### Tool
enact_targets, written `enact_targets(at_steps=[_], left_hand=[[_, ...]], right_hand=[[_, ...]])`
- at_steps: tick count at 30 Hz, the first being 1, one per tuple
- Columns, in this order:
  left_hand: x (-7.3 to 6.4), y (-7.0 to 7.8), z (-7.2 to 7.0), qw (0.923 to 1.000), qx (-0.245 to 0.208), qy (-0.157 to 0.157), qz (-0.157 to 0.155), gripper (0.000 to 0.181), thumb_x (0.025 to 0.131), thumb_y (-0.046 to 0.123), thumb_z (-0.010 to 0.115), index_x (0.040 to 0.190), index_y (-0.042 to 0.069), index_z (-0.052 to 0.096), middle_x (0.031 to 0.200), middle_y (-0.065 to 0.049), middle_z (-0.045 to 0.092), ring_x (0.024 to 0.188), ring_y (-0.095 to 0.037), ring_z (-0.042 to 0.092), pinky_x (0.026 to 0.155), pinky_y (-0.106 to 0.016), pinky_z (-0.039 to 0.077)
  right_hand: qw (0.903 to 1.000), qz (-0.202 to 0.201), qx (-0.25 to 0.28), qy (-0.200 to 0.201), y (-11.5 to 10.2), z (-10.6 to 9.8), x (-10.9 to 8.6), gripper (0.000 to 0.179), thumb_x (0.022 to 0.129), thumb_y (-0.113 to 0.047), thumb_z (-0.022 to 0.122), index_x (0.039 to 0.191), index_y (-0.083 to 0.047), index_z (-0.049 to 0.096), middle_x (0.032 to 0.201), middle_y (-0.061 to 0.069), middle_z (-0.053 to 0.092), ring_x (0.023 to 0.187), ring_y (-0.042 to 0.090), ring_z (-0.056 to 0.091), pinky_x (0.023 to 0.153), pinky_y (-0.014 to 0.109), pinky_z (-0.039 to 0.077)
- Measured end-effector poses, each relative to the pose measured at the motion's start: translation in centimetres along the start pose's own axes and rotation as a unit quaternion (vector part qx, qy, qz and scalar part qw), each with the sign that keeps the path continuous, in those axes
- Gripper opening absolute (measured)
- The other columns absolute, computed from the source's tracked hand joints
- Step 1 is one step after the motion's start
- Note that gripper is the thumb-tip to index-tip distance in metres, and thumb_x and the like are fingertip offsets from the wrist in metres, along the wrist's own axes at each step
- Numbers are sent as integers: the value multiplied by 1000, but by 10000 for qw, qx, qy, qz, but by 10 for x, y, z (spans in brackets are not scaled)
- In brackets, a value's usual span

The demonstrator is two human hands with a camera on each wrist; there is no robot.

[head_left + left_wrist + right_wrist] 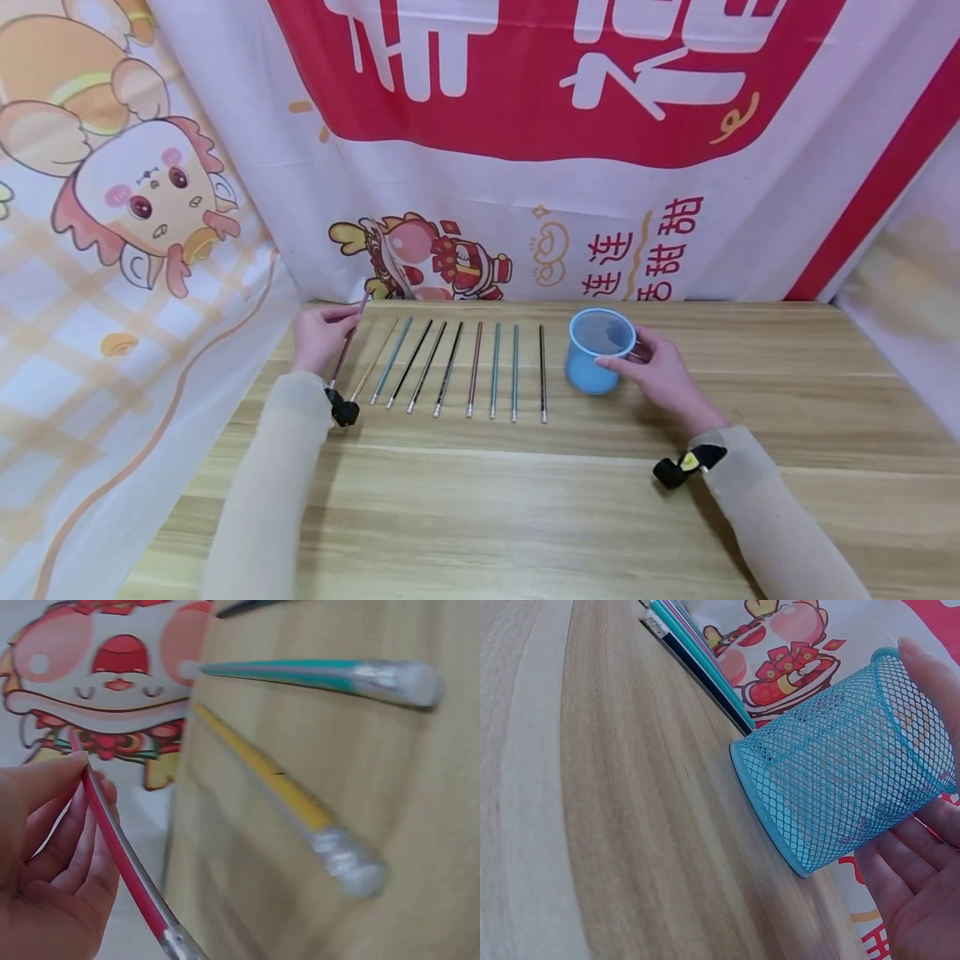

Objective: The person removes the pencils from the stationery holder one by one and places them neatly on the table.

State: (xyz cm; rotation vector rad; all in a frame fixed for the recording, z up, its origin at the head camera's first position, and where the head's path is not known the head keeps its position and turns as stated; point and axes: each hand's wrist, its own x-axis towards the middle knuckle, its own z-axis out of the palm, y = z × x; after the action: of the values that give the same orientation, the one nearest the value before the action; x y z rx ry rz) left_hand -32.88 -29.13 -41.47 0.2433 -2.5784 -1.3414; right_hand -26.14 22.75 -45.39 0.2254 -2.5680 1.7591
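Observation:
At the left end of a row of pencils, my left hand [318, 337] pinches a red pencil [124, 859] between thumb and fingertips. The pencil slants, its metal-banded end pointing down toward the wrist. Beside it a yellow pencil [277, 776] lies on the table, then a teal pencil [322, 673]. On the right, my right hand [663, 375] grips a blue mesh pencil cup [591, 371] round its far right side, thumb near the rim. The right wrist view looks through the mesh of the cup [817, 769], and no pencils show inside.
Between the hands lie several pencils side by side, among them a black pencil [543, 375] nearest the cup and another red pencil [475, 371]. The wooden table [480, 517] ends at a printed cloth [465, 192] behind; another cloth [97, 333] hangs at the left.

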Motion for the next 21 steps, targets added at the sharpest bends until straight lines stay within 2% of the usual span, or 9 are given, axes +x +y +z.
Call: enact_targets(at_steps=[4, 7, 15, 21], left_hand=[[-2, -11, 9, 9989, 382, -175, -187, 23, 96, 16, 73, 116, 6, 77, 113, -14, 74, 109, -27, 63, 93, -33, 48], [-2, -16, 14, 9977, 597, -237, -214, 23, 96, 16, 71, 115, 3, 77, 114, -16, 73, 118, -33, 60, 102, -41, 43], [0, -22, 16, 9952, 801, -353, -444, 26, 94, 19, 75, 113, 2, 77, 115, -16, 72, 116, -35, 59, 100, -43, 43], [0, -23, 16, 9940, 1003, -275, -329, 23, 93, 18, 76, 108, 1, 78, 111, -16, 73, 120, -37, 58, 108, -46, 39]], right_hand=[[10000, 10, 30, -4, -1, 0, 0, 83, 86, -44, 82, 150, -5, 46, 141, 16, 56, 128, 31, 55, 105, 39, 47], [10000, 25, 24, 6, -1, 0, -1, 83, 86, -44, 82, 150, -5, 45, 141, 16, 56, 128, 31, 55, 105, 38, 48], [10000, 5, 19, 44, -2, 1, -1, 83, 85, -44, 83, 149, -5, 46, 139, 16, 57, 126, 30, 56, 103, 36, 49], [10000, 27, -2, 42, -2, 1, -1, 84, 86, -44, 82, 150, -5, 46, 140, 16, 57, 126, 30, 56, 104, 39, 49]])
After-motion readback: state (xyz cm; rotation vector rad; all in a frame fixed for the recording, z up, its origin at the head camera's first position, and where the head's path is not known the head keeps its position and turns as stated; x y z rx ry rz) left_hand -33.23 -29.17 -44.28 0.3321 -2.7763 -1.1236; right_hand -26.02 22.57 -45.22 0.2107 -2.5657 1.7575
